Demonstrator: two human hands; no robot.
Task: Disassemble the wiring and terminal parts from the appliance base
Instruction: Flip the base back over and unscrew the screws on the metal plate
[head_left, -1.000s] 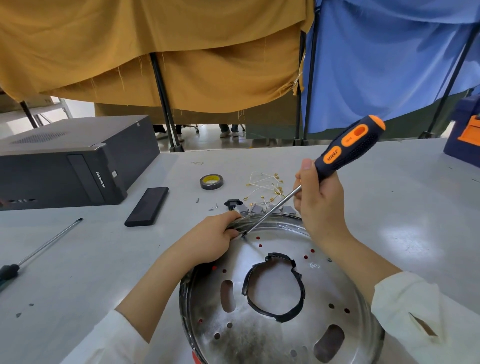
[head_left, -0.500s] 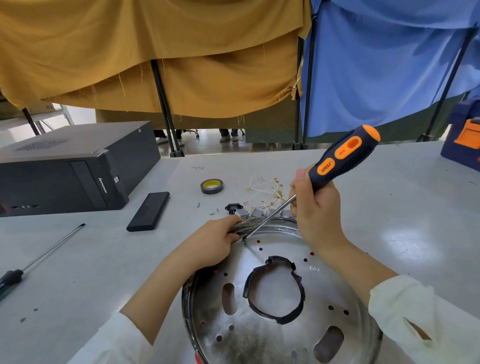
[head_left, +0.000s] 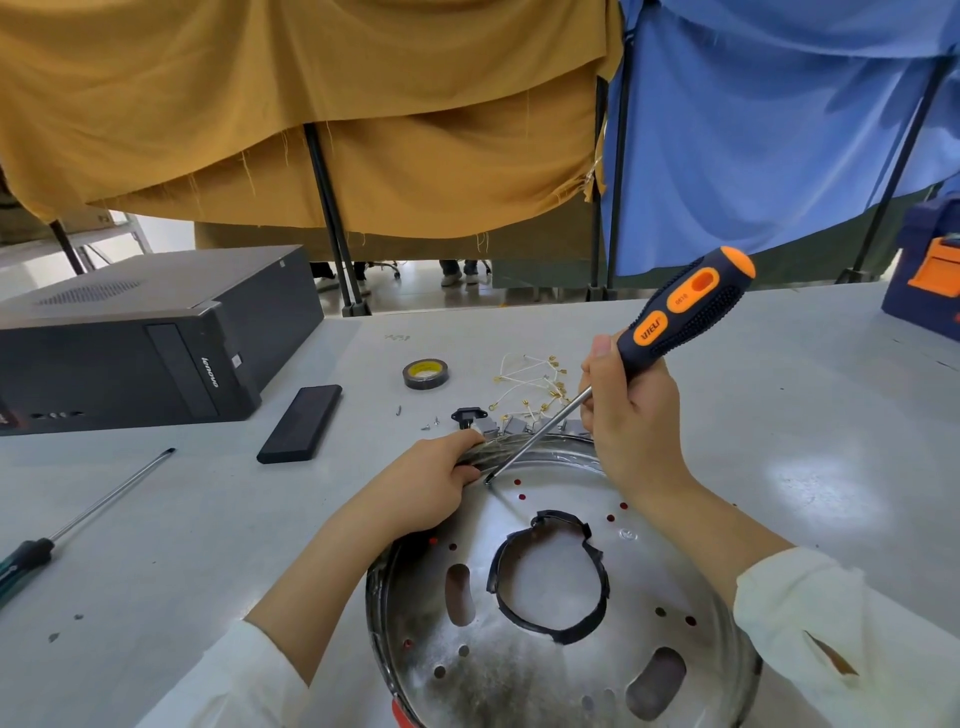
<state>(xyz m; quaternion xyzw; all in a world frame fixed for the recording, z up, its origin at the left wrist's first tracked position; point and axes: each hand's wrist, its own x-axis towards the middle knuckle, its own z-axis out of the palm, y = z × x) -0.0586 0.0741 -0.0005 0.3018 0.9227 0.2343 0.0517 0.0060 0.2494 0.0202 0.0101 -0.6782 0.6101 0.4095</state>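
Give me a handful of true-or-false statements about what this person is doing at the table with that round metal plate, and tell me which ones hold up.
1. The right hand grips an orange and black screwdriver. True.
2. The screwdriver's tip points at the black ring in the middle of the metal base. False: the tip sits near the far rim, close to the left hand.
3. The left hand holds the base's far rim. True.
4. The roll of tape lies inside the base. False: it lies on the table beyond the base.
5. A second screwdriver lies untouched on the table to the left. True.
6. The black computer case stands on the right. False: it is on the left.
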